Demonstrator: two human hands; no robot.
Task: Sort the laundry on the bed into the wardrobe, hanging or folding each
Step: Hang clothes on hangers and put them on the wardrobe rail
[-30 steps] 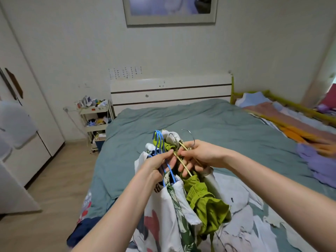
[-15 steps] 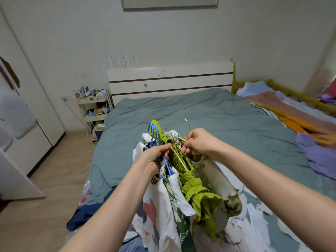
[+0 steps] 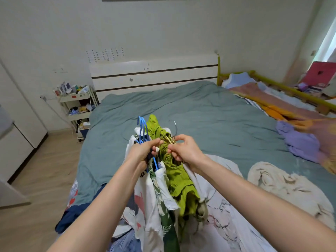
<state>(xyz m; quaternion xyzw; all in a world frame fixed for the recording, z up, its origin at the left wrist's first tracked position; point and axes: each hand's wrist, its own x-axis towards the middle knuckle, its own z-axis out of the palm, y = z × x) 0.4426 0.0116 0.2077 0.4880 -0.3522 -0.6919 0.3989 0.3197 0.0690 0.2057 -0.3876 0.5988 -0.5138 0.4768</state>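
Note:
My left hand point(image 3: 143, 151) grips a bunch of blue hangers point(image 3: 142, 129) that carry white printed clothes point(image 3: 151, 200). Beside it, my right hand point(image 3: 185, 150) pinches a wooden hanger with a metal hook point(image 3: 175, 129). An olive-green garment point(image 3: 179, 184) hangs from that wooden hanger, between my two hands. Both hands are held above the near end of the bed point(image 3: 190, 113), which has a teal cover. More laundry lies below: a white patterned sheet point(image 3: 227, 211) and a cream garment point(image 3: 283, 186). The wardrobe point(image 3: 16, 135) stands at the far left.
A white trolley point(image 3: 76, 110) full of small items stands between wardrobe and headboard. A second bed with a yellow-green rail point(image 3: 291, 91) adjoins on the right, with a purple cloth point(image 3: 298, 140) on it. Wooden floor point(image 3: 36, 179) runs along the left.
The olive-green garment now hangs straighter between my hands, and the pale grey-green piece that dangled on the right has dropped lower. The view has tilted down and drawn closer to the bed.

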